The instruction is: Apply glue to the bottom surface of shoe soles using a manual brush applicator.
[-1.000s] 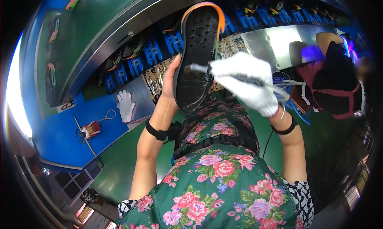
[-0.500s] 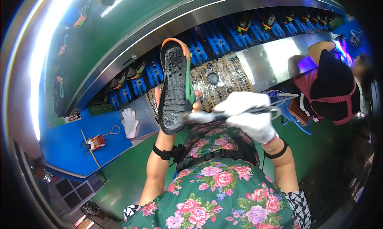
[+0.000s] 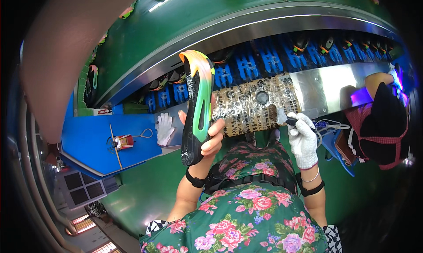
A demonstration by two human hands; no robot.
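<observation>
My bare left hand (image 3: 212, 142) is closed round a shoe sole (image 3: 200, 105), holding it upright in front of me. Its side faces me now, fading from orange at the far end to green, with a black bottom and a glossy wet-looking patch at the near end. In my white-gloved right hand (image 3: 303, 140) is a brush (image 3: 280, 116), gripped by its dark handle. The brown bristles point left, over the edge of the taped cardboard (image 3: 240, 116), apart from the sole. A small round dark cup (image 3: 262, 97) sits on the cardboard beyond the brush.
Blue racks (image 3: 246, 67) line the far side, some bearing soles. Beyond them runs a green conveyor (image 3: 211, 15). A white glove (image 3: 165, 129) lies by the blue table (image 3: 88, 138), which carries a red object (image 3: 126, 141). At right, a co-worker (image 3: 381, 125) sits near a metal counter (image 3: 326, 88).
My right hand has carried the brush away from the sole to the right. My left hand has turned the sole from its black bottom to its coloured side. The view has shifted.
</observation>
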